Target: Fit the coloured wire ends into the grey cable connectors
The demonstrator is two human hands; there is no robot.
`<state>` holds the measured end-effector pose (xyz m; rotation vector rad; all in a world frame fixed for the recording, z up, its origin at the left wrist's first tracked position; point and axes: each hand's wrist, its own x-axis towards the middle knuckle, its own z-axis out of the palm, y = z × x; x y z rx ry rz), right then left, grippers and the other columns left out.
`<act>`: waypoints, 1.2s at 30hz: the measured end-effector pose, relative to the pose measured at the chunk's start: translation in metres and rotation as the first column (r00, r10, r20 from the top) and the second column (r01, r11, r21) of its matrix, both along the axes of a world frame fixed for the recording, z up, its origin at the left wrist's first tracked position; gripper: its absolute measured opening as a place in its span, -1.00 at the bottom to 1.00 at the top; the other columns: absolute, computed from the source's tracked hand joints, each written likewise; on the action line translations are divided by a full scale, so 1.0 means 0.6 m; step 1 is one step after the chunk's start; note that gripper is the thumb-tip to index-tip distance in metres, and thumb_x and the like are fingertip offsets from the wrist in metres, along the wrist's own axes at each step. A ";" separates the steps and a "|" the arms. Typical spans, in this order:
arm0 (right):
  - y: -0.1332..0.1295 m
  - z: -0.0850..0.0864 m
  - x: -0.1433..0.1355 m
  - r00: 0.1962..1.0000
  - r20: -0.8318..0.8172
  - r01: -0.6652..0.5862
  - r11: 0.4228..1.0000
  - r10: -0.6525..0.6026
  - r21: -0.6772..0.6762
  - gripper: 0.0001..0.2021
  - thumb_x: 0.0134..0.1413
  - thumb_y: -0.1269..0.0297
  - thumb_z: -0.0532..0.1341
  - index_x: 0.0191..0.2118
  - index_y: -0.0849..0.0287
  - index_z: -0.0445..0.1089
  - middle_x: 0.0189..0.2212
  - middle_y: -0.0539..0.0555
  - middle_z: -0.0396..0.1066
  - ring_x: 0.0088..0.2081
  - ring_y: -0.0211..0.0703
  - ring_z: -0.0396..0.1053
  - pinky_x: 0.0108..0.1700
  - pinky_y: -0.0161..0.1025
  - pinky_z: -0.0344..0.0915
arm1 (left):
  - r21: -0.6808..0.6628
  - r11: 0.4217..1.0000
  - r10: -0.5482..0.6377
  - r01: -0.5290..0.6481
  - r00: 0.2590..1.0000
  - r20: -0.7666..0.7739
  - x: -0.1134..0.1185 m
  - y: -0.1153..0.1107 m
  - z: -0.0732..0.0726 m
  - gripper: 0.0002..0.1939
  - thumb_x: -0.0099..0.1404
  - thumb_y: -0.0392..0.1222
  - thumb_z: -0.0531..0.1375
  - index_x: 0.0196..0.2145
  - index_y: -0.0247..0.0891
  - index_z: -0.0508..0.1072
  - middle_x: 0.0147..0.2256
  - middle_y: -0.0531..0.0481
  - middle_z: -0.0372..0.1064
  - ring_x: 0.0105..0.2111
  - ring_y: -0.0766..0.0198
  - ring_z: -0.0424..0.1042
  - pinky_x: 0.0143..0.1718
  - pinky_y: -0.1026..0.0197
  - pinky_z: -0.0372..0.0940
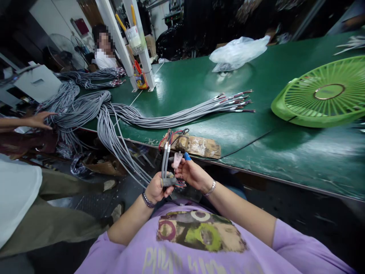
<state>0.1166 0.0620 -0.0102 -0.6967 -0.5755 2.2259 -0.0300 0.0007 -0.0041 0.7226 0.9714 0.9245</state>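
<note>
My left hand (pixel 156 188) is closed around a thick grey cable (pixel 169 182), whose thin coloured wires (pixel 180 184) fan out toward the right. Two grey cables with white tips (pixel 165 161) stand upright beside its fingers. In my right hand (pixel 194 174), the fingers pinch a small pale pink piece (pixel 177 160) just above those wires. A blue cover (pixel 187 156) sits on one of its fingertips. Beyond both hands, a wooden block (pixel 203 147) with red and black leads lies at the table's edge.
Long bundles of grey cable (pixel 171 121) run over the green table (pixel 182 83) and hang off its left edge. A green fan (pixel 327 93) stands at the right, a plastic bag (pixel 239 53) at the back. Another person's hand (pixel 40 120) reaches in at the left.
</note>
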 end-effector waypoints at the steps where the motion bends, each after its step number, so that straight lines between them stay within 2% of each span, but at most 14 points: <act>1: -0.001 0.002 0.000 1.000 -0.002 -0.012 1.000 0.012 0.001 -0.59 -0.01 -0.14 0.18 -0.39 0.18 0.36 -0.44 0.04 0.41 -0.49 -0.30 0.30 -0.42 -0.33 0.28 | 0.016 0.999 0.030 -0.030 0.999 -0.020 0.003 -0.005 0.002 -0.60 -0.13 0.07 0.36 -0.56 -0.28 0.32 -0.83 0.15 0.16 -0.87 0.49 0.02 -0.84 0.40 -0.17; 5: -0.002 0.008 0.000 0.999 0.032 -0.013 0.997 0.011 0.073 -0.62 -0.04 -0.09 0.24 -0.38 0.20 0.39 -0.43 0.05 0.42 -0.50 -0.32 0.28 -0.44 -0.34 0.27 | 0.111 0.979 0.181 -0.168 0.977 -0.113 0.017 -0.021 0.011 -0.59 -0.07 0.12 0.33 -0.57 -0.28 0.32 -0.80 0.16 0.17 -0.85 0.49 0.04 -0.82 0.39 -0.14; 7: -0.004 0.012 0.004 0.996 0.074 -0.048 0.992 0.039 0.115 -0.60 -0.08 -0.10 0.27 -0.40 0.21 0.39 -0.45 0.04 0.42 -0.51 -0.32 0.27 -0.47 -0.35 0.24 | 0.147 0.970 0.216 -0.192 0.962 -0.168 0.023 -0.025 0.014 -0.59 -0.04 0.13 0.31 -0.59 -0.28 0.31 -0.79 0.16 0.18 -0.84 0.49 0.04 -0.81 0.38 -0.13; 10: -0.008 0.019 0.015 0.974 0.181 -0.167 0.972 0.136 0.166 -0.55 -0.20 -0.11 0.32 -0.43 0.24 0.37 -0.51 0.02 0.40 -0.54 -0.34 0.25 -0.49 -0.36 0.20 | 0.176 0.968 0.220 -0.178 0.941 -0.256 0.027 -0.028 0.011 -0.60 0.01 0.10 0.29 -0.61 -0.28 0.30 -0.77 0.15 0.20 -0.83 0.50 0.05 -0.80 0.38 -0.11; 12: -0.012 0.024 0.025 0.943 0.281 -0.243 0.945 0.178 0.217 -0.57 -0.27 -0.05 0.38 -0.44 0.24 0.35 -0.53 -0.01 0.38 -0.54 -0.36 0.25 -0.47 -0.36 0.21 | 0.199 0.967 0.218 -0.160 0.925 -0.312 0.027 -0.031 0.007 -0.60 0.05 0.07 0.27 -0.64 -0.29 0.29 -0.75 0.14 0.21 -0.81 0.50 0.08 -0.78 0.38 -0.08; 16: -0.022 0.034 0.033 0.887 0.436 -0.311 0.894 0.152 0.321 -0.61 -0.32 0.10 0.43 -0.43 0.24 0.33 -0.54 -0.07 0.36 -0.51 -0.35 0.25 -0.43 -0.36 0.22 | 0.220 0.969 0.191 -0.111 0.903 -0.385 0.026 -0.035 0.002 -0.64 0.10 0.01 0.25 -0.63 -0.28 0.28 -0.74 0.13 0.22 -0.79 0.47 0.13 -0.76 0.39 0.00; 19: -0.029 0.036 0.031 0.876 0.474 -0.286 0.882 0.083 0.374 -0.63 -0.31 0.09 0.41 -0.46 0.23 0.32 -0.58 -0.08 0.33 -0.53 -0.35 0.22 -0.46 -0.36 0.19 | 0.211 0.972 0.185 -0.104 0.893 -0.411 0.026 -0.038 0.002 -0.66 0.10 0.01 0.25 -0.62 -0.27 0.28 -0.74 0.13 0.23 -0.78 0.46 0.15 -0.76 0.39 0.03; 25: -0.043 0.031 0.025 0.870 0.485 -0.189 0.848 -0.089 0.495 -0.71 -0.18 0.08 0.33 -0.50 0.22 0.35 -0.57 -0.05 0.34 -0.51 -0.31 0.23 -0.39 -0.31 0.21 | 0.220 0.958 0.256 -0.186 0.897 -0.360 0.025 -0.040 -0.008 -0.66 0.10 0.05 0.24 -0.57 -0.28 0.31 -0.72 0.13 0.26 -0.79 0.47 0.15 -0.76 0.39 0.02; 32: -0.053 0.023 0.021 0.881 0.449 -0.109 0.857 -0.152 0.504 -0.83 -0.16 0.22 0.29 -0.48 0.20 0.35 -0.54 -0.03 0.37 -0.48 -0.28 0.27 -0.36 -0.30 0.22 | 0.210 0.942 0.314 -0.260 0.904 -0.290 0.026 -0.041 -0.016 -0.68 0.12 0.03 0.22 -0.56 -0.27 0.30 -0.72 0.13 0.28 -0.80 0.47 0.15 -0.78 0.39 -0.01; 34: -0.054 0.022 0.019 0.885 0.443 -0.104 0.865 -0.145 0.491 -0.86 -0.18 0.26 0.28 -0.49 0.20 0.35 -0.55 -0.05 0.36 -0.49 -0.30 0.25 -0.37 -0.31 0.21 | 0.212 0.949 0.293 -0.235 0.905 -0.308 0.027 -0.044 -0.014 -0.71 0.14 -0.01 0.21 -0.55 -0.27 0.30 -0.71 0.13 0.28 -0.80 0.46 0.15 -0.77 0.39 0.01; 36: -0.057 0.020 0.014 0.892 0.436 -0.102 0.887 -0.119 0.451 -0.89 -0.20 0.30 0.27 -0.50 0.21 0.34 -0.57 -0.07 0.34 -0.52 -0.32 0.23 -0.41 -0.33 0.19 | 0.218 0.964 0.228 -0.154 0.902 -0.368 0.027 -0.047 -0.010 -0.76 0.13 -0.06 0.22 -0.53 -0.27 0.32 -0.71 0.13 0.28 -0.79 0.46 0.17 -0.76 0.39 0.04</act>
